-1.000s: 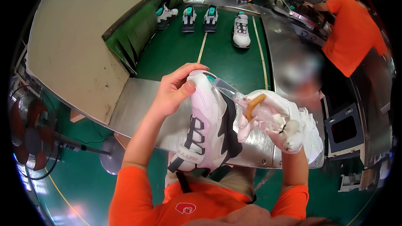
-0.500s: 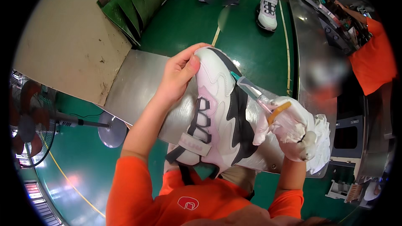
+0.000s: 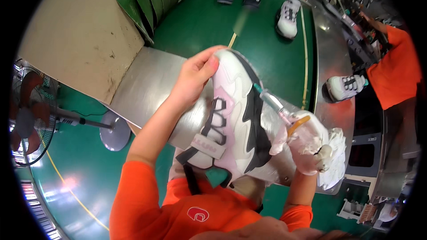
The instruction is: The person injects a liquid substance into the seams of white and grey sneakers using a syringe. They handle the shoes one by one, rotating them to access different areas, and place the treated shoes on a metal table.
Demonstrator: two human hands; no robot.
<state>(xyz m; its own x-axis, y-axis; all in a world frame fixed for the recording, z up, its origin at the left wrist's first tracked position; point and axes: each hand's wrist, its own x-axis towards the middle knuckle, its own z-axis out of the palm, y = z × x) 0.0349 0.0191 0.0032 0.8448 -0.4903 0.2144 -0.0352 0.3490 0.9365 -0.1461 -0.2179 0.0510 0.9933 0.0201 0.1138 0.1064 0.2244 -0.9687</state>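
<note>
A white, pink and dark grey sneaker is held over the metal ledge, toe pointing away from me, with its strap at the near end. My left hand grips it by the toe, thumb on the upper. My right hand, in a whitish glove smeared with white stuff, is closed round a clear syringe with a teal tip. That tip touches or almost touches the dark edging on the shoe's right side, near the toe. An orange-yellow strip lies across the gloved fingers. Crumpled white cloth sits by that hand.
A green conveyor belt runs ahead, carrying several similar sneakers, one shoe at its right. Another sneaker rests on the metal side rail near a co-worker's orange shirt. Green flaps and a standing fan are at left.
The syringe tip has slid slightly down the shoe's right edge. Sneakers on the belt have shifted a little, and the one on the right rail now shows clearly.
</note>
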